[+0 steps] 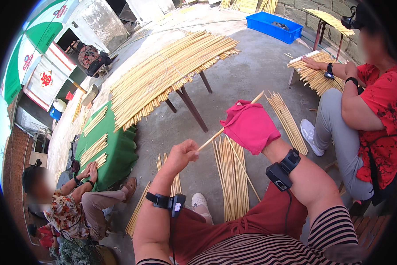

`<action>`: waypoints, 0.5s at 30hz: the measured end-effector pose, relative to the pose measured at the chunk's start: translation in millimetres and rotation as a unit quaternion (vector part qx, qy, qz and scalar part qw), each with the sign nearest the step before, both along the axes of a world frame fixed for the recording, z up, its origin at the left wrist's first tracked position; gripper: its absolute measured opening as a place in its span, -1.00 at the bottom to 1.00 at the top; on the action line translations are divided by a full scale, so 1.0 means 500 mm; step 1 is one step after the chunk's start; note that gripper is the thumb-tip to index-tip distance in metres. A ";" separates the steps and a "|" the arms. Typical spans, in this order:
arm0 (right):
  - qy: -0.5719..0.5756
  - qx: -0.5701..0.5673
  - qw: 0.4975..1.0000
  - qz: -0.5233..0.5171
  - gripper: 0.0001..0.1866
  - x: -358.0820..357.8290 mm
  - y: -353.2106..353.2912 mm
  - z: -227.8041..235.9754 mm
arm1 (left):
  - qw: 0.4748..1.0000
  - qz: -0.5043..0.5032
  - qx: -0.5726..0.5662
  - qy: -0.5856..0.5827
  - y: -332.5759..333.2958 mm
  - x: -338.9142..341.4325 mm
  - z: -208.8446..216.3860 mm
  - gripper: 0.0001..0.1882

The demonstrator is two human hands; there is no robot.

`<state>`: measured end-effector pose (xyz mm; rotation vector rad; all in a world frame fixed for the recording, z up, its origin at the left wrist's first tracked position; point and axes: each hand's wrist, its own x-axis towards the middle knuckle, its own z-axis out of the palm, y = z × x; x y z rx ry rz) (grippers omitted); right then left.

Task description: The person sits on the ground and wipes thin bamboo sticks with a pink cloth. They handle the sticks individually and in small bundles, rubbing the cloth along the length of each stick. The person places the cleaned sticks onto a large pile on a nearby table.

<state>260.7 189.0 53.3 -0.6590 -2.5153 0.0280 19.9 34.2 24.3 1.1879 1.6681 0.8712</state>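
While the left hand (183, 155) pinches the stick (211, 139), the right hand (270, 149), clasping it through cloth (250, 128), should press evenly.

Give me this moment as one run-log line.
Left hand: pinching stick near one end | Right hand: mostly covered by pink cloth, grip hidden | Stick: tip showing past cloth | Floor: loose sticks

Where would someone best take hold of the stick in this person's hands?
Probably the free far end of the stick, pinched across its thin, round shaft from the far right: that bit pokes out bare beyond the pink cloth, while the left hand already holds the near end.
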 end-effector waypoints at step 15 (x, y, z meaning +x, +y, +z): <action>0.017 0.137 0.986 -0.093 -0.85 0.048 0.025 0.041 | 0.990 0.104 0.022 -0.095 -0.039 -0.109 0.035 -0.90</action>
